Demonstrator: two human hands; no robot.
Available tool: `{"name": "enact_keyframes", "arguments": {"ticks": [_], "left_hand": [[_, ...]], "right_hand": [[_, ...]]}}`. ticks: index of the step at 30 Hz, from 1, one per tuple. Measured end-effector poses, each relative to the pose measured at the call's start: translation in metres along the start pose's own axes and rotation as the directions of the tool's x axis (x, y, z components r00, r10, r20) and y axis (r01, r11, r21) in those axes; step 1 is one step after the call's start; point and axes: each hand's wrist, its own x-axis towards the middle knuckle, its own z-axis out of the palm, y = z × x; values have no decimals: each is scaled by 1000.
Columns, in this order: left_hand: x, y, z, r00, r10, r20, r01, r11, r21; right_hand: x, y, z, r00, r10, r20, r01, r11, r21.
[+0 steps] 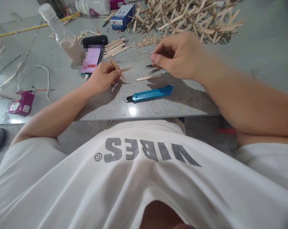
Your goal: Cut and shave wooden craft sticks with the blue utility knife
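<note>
My left hand (pixel 103 77) is closed on a cross of joined wooden craft sticks (pixel 122 70), low over the table. My right hand (pixel 176 57) has thumb and forefinger pinched together, and what is between them is too small or hidden to make out. Just below those fingers show the narrow tips of a metal tool (pixel 153 69), partly covered by the hand; I cannot tell whether the hand touches it. One loose craft stick (pixel 148 77) lies between my hands. Nearer to me rests a blue utility knife (pixel 152 93), its blade pointing left.
A large heap of crossed craft sticks (pixel 187 19) covers the back, with wood shavings (pixel 147 41) before it. Loose sticks (pixel 115 47) lie beside a phone (pixel 92 58) and a bottle (pixel 65 41). A blue box (pixel 123 17) stands behind; a purple power strip (pixel 21 103) is left.
</note>
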Motion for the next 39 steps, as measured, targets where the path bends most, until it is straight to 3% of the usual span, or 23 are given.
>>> {"name": "enact_keyframes", "arguments": {"ticks": [2,4,7,9,11,13,15,19,24,28,32,36,39], "left_hand": [[11,-16,-15,995,-87,-42,92,986,139],[17,-18,-23,975,-198,-101,215,956,200],[14,8,-20,932,-297,-207,351,880,319],[6,34,-12,944,-263,-201,324,860,394],[0,55,-2,936,-296,-190,351,827,439],[-4,65,6,930,-305,-206,368,792,488],[-5,60,9,941,-261,-217,338,782,524],[-4,32,4,974,-120,-193,214,775,594],[-3,12,-4,979,-106,-173,192,757,624],[-1,9,-9,967,-186,-172,253,724,641],[-2,11,-12,977,-132,-170,213,691,691],[-6,17,-9,965,-163,-207,263,562,784],[-10,23,-7,965,-184,-184,255,525,812]], "right_hand": [[3,14,-8,995,-7,96,17,995,-102],[3,20,-10,982,1,191,38,979,-202],[2,14,-4,940,99,326,42,916,-400],[0,4,0,909,204,362,9,862,-507],[-1,-3,2,884,286,370,-59,853,-518],[-3,-5,2,865,320,387,-107,871,-480],[-4,-1,2,857,320,404,-109,879,-465],[-4,3,4,829,362,426,-97,844,-527],[-1,-19,9,811,360,460,-72,843,-533],[2,-36,15,787,294,543,14,871,-492],[14,-44,27,780,241,577,118,850,-514],[37,-46,38,794,277,541,134,789,-600],[59,-41,45,786,337,518,114,745,-658]]}}
